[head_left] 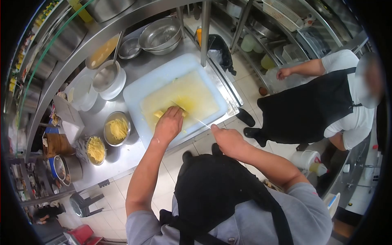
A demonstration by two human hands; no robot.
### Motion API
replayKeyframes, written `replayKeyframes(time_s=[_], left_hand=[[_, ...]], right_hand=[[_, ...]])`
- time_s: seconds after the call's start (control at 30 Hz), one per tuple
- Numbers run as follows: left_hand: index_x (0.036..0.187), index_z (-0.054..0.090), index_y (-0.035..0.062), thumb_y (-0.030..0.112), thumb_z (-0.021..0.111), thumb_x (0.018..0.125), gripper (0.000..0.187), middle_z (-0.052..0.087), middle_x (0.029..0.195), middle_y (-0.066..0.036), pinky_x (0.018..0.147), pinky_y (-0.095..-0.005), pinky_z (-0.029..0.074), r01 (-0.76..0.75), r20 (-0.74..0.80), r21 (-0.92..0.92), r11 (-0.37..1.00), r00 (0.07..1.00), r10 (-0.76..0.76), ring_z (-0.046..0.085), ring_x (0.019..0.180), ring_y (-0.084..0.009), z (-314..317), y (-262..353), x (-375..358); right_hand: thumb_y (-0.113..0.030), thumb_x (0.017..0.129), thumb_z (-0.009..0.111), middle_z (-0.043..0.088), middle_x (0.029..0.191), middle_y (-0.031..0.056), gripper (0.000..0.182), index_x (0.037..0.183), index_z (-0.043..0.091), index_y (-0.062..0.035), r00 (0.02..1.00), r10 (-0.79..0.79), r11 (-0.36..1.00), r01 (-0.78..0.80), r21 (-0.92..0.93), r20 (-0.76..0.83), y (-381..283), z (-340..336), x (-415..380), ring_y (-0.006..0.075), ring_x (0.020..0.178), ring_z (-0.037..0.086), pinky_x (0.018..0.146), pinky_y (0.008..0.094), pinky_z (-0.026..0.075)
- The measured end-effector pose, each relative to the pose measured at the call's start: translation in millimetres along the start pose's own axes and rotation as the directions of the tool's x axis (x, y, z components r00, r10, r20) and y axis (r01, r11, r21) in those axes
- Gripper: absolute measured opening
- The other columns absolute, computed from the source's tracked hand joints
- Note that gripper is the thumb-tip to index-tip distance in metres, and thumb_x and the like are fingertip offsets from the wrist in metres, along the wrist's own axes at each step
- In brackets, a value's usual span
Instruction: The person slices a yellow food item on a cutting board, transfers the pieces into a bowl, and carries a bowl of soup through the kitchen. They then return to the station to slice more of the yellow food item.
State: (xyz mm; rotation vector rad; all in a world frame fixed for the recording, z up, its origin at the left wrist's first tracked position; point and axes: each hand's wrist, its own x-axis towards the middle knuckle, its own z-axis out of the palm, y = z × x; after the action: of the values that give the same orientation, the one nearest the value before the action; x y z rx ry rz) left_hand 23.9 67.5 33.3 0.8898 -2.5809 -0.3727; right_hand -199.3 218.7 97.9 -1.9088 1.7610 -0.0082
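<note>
My right hand (226, 139) is closed round the handle of a knife (201, 122), whose blade reaches over the cutting board (204, 83) toward my other hand. With fingers bent together, my left hand (168, 123) presses on a block of yellow food (159, 114) beside the blade; its exact kind does not show. The fingers hide part of the block. Yellow wet smears cover the middle of the board. On the left, cut yellow strips (119, 129) fill a metal bowl (107, 139), and more strips (96, 150) lie in a smaller container.
White bowls (115, 87) and metal bowls (160, 36) stand behind the board on the steel counter (122, 157). A metal post (205, 32) rises at its far corner. To the right stands a person in a black apron (300, 107). A stool (84, 204) is on the floor.
</note>
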Motion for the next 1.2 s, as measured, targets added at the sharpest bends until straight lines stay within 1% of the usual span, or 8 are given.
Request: replayKeyframes(time_s=[0.1,0.17,0.4,0.8,0.9,1.0,1.1,1.2], left_hand=[[0.113,0.067,-0.0041,0.010,0.065,0.093,0.025,0.067,0.118,-0.019,0.102,-0.0429,0.052,0.009,-0.021,-0.006,1.000,1.000,-0.009,0.063,0.115,-0.0362,4,-1,-1],[0.114,0.067,-0.0044,0.010,0.065,0.093,0.025,0.067,0.119,-0.019,0.103,-0.0428,0.052,0.019,0.000,-0.010,1.000,1.000,-0.019,0.063,0.116,-0.0362,1,1,-2],[0.116,0.066,-0.0054,0.011,0.064,0.094,0.027,0.067,0.123,-0.020,0.104,-0.0426,0.052,0.021,-0.016,0.008,1.000,1.000,-0.021,0.063,0.119,-0.0359,4,0,-4],[0.117,0.067,-0.0046,0.010,0.063,0.093,0.028,0.066,0.123,-0.020,0.104,-0.0436,0.051,0.014,-0.068,-0.008,1.000,0.998,-0.014,0.062,0.119,-0.0366,14,-4,-8],[0.117,0.067,-0.0048,0.009,0.063,0.093,0.028,0.066,0.123,-0.020,0.104,-0.0436,0.051,0.013,-0.066,-0.022,1.000,0.998,-0.014,0.062,0.119,-0.0366,14,-4,-7],[0.116,0.066,-0.0049,0.009,0.063,0.093,0.027,0.066,0.121,-0.020,0.103,-0.0438,0.051,-0.007,-0.075,-0.017,1.000,0.997,0.006,0.062,0.118,-0.0366,12,-4,-7],[0.114,0.066,-0.0043,0.009,0.062,0.093,0.025,0.066,0.119,-0.020,0.102,-0.0439,0.051,0.028,-0.004,-0.039,0.999,1.000,-0.028,0.062,0.116,-0.0365,8,-3,-5],[0.111,0.066,-0.0033,0.008,0.062,0.093,0.022,0.066,0.117,-0.019,0.101,-0.0439,0.051,0.020,-0.072,-0.060,0.998,0.997,-0.025,0.062,0.115,-0.0361,6,0,-5]], right_hand=[[0.002,0.095,0.048,0.071,0.094,0.0272,0.027,0.121,0.051,0.0065,1.000,-0.005,1.000,0.006,0.026,-0.026,3,4,6,0.0460,0.092,0.071,0.078,0.0551,0.056],[0.005,0.091,0.050,0.071,0.094,0.0271,0.033,0.124,0.050,0.0074,0.998,0.049,0.999,-0.049,0.003,0.026,-10,-12,2,0.0458,0.092,0.071,0.078,0.0546,0.056],[0.005,0.090,0.050,0.071,0.094,0.0265,0.035,0.125,0.050,0.0077,1.000,-0.002,1.000,0.003,0.031,-0.022,-8,1,5,0.0452,0.092,0.071,0.078,0.0544,0.056],[0.007,0.086,0.054,0.072,0.096,0.0265,0.039,0.125,0.050,0.0087,0.997,0.069,0.997,-0.071,0.029,0.045,-21,2,4,0.0453,0.092,0.071,0.080,0.0545,0.056],[0.007,0.085,0.055,0.071,0.096,0.0266,0.044,0.128,0.049,0.0098,0.998,0.058,0.998,-0.058,0.020,0.000,-20,4,9,0.0454,0.092,0.070,0.080,0.0541,0.056],[0.007,0.085,0.056,0.071,0.096,0.0269,0.048,0.132,0.048,0.0105,0.994,0.079,0.997,-0.079,0.007,0.070,-26,-8,4,0.0453,0.094,0.070,0.080,0.0539,0.056],[0.007,0.085,0.056,0.071,0.096,0.0271,0.050,0.134,0.047,0.0108,0.994,0.099,0.994,-0.101,0.033,0.055,-17,9,7,0.0447,0.095,0.070,0.081,0.0537,0.055],[0.006,0.085,0.056,0.071,0.096,0.0263,0.049,0.133,0.048,0.0104,0.994,0.101,0.995,-0.101,0.018,0.033,-23,1,7,0.0438,0.095,0.070,0.081,0.0533,0.055]])
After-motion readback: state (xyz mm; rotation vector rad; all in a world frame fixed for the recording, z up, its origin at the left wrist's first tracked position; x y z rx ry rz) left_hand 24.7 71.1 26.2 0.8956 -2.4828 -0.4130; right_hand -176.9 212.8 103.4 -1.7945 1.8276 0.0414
